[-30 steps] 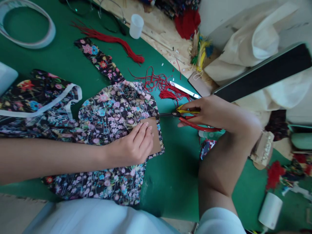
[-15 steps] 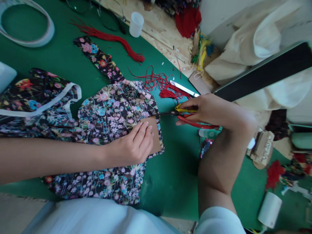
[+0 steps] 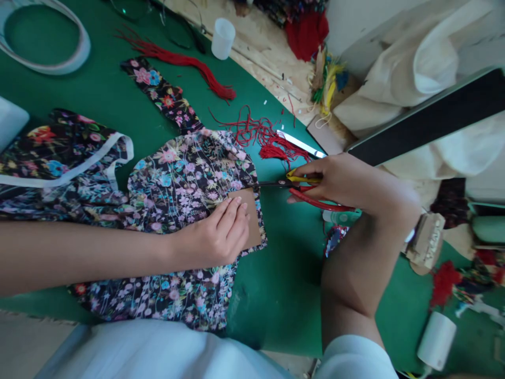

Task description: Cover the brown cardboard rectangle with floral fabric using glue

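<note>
Brown card (image 3: 254, 223) under your left grip (image 3: 224, 237), pinch unclear: press flat. Right grip (image 3: 335, 176), closed round scissors (image 3: 282, 182) beside card: follow the card's edge.

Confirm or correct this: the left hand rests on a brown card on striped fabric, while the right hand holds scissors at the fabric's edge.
The fabric is floral, not striped, as the head view shows. The rest stands: left hand on brown card, right hand holding scissors at the edge.
</note>
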`<state>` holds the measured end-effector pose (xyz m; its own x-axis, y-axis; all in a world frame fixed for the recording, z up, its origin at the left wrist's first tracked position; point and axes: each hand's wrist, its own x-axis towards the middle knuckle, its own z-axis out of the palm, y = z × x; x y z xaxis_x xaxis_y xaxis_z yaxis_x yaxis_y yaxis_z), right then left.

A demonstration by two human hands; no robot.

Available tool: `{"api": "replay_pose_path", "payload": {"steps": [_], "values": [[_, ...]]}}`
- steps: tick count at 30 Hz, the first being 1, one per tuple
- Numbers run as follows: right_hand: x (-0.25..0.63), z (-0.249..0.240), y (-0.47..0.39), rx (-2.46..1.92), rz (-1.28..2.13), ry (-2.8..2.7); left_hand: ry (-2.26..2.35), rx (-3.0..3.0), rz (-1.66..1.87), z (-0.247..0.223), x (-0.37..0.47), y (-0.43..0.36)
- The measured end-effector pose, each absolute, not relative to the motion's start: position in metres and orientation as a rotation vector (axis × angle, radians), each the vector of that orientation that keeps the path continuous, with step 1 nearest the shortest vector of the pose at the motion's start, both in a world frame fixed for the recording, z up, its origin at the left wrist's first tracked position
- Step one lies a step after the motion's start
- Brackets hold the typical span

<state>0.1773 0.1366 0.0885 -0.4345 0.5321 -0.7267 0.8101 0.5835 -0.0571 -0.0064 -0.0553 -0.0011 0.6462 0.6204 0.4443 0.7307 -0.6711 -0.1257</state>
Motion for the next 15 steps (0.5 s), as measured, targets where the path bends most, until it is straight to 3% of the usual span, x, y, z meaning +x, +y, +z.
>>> {"api": "replay_pose_path", "payload": {"steps": [15], "values": [[0.1733,0.0906,0.1332,1.072,-0.436,2.124,-1.09,-2.56,-0.525,-0.0024,-0.0054,-0.0539]]}}
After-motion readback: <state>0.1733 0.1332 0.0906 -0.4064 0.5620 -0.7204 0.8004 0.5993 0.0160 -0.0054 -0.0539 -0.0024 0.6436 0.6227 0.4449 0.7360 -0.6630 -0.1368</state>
